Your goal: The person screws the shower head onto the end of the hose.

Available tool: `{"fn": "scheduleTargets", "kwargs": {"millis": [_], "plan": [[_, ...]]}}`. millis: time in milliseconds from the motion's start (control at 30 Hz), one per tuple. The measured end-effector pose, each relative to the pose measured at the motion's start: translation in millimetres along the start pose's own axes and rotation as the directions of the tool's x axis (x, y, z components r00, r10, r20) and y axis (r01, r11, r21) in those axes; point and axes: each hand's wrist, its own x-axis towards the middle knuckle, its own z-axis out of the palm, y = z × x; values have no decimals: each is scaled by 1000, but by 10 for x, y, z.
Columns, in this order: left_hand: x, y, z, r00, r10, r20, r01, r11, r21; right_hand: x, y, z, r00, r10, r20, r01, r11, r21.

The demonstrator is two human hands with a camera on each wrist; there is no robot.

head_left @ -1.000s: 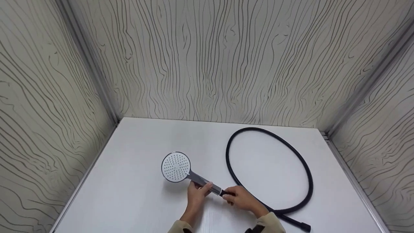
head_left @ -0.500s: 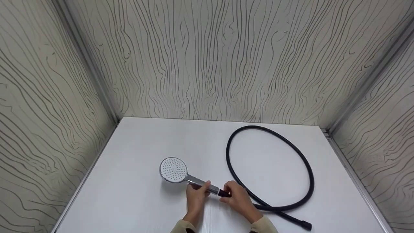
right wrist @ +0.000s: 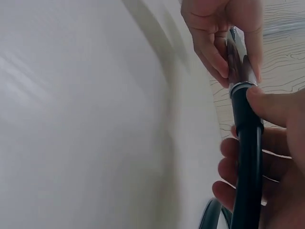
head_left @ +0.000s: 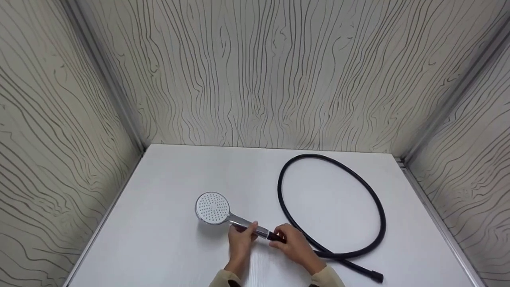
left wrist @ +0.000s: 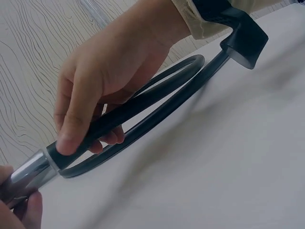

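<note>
A chrome hand shower (head_left: pixel 212 207) with a round white spray face is held above the white table, its face up and its handle slanting down to the right. My left hand (head_left: pixel 240 244) grips the handle, thumb on top. At the handle's lower end, my right hand (head_left: pixel 295 244) pinches the end fitting of a black shower hose (head_left: pixel 383 219) between thumb and fingers. In the right wrist view the fitting (right wrist: pixel 245 109) meets the handle's pale end ring. Whether its thread is engaged cannot be seen.
On the white table (head_left: pixel 167 179), the hose lies in a wide loop to the right. Its other end fitting (head_left: pixel 376 276) rests near the front right. Wood-patterned panels (head_left: pixel 255 71) stand behind and at both sides, with grey metal strips at the corners.
The spray face has moved slightly left and toward me. My right fingers have shifted their hold around the fitting, and the hose's crossing has moved a little. Both hands keep their grips.
</note>
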Motion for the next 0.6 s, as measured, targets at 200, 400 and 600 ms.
{"fn": "scheduleTargets", "kwargs": {"millis": [200,400,600], "plan": [[3,7,10,1000,1,1,-1,999,-36,-14,-2,45,994,-40,-103,35,998,-48],[-15,1,-9,1000,-8,7,9,999,-36,-3,-6,-5,996,-94,-12,93,994,-58],[-28,-2,1,1000,-11,17,11,1000,-22,0,-8,-3,998,-58,-6,57,998,-40]]}}
